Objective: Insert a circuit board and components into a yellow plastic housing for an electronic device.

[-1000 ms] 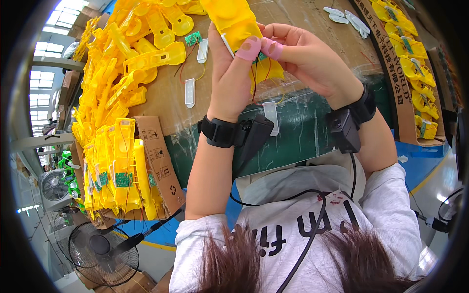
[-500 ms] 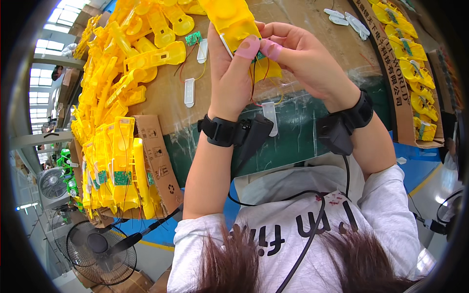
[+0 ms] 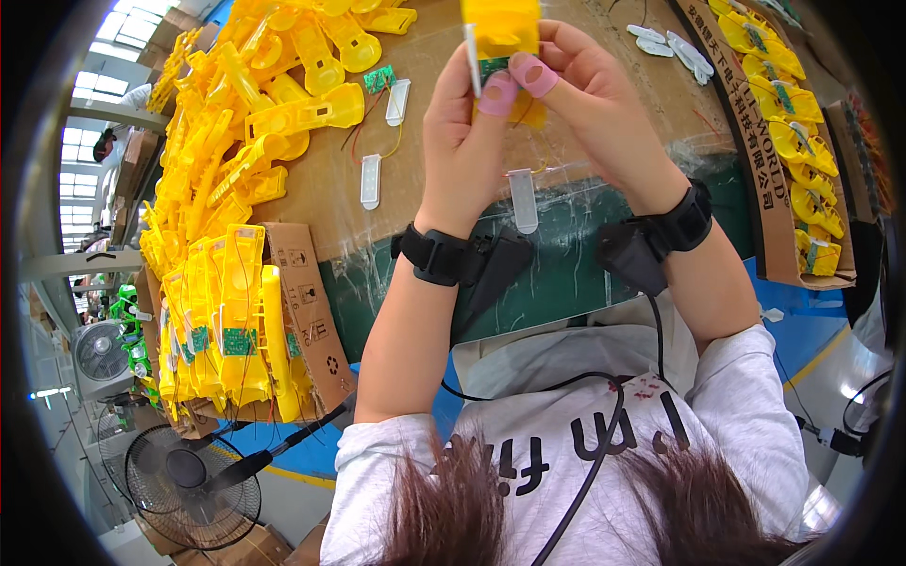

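Both hands grip a yellow plastic housing (image 3: 503,28) above the far part of the table. My left hand (image 3: 464,156) is closed around its left side, and my right hand (image 3: 599,108) closes on the right side. Pink covers wrap both thumbs, which press close together on a small green circuit board (image 3: 492,67) at the housing's near end. A white strip (image 3: 474,58) stands along the left edge. Below the hands, a white plastic piece (image 3: 524,203) lies on the green table edge with thin wires running up from it. My fingers hide part of the board.
Yellow housings (image 3: 302,118) heap up at the left, above a carton (image 3: 304,307) packed with wired ones. Another circuit board (image 3: 379,79) with white pieces (image 3: 370,182) lies beside the heap. White parts (image 3: 690,55) and a carton (image 3: 769,179) of yellow assemblies are at the right.
The housing has swung from a leftward tilt to nearly upright, moving slightly right and away. Both hands went with it, keeping their hold.
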The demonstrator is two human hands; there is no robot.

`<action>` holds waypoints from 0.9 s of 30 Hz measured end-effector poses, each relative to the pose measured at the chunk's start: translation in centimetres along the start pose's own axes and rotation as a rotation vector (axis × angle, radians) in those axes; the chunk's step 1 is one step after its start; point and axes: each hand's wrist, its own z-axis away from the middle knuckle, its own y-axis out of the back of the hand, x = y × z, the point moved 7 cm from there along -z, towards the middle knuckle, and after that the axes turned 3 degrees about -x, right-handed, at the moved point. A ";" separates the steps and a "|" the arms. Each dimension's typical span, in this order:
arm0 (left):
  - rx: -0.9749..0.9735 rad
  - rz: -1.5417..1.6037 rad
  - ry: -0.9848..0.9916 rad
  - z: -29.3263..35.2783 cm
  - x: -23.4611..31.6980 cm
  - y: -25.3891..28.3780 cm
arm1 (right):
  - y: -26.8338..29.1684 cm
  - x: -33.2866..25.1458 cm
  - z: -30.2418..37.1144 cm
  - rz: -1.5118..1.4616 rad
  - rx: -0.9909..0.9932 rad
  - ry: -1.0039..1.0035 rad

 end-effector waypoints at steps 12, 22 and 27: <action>0.049 -0.254 -0.111 0.3 0.4 -0.2 | 0.3 -0.3 0.2 0.199 0.116 0.081; 0.088 -0.262 -0.113 0.6 0.6 -0.4 | 0.0 -0.2 0.8 0.199 0.190 0.069; 0.114 -0.207 -0.106 0.5 0.6 -0.1 | -0.1 0.1 0.1 0.099 0.032 0.036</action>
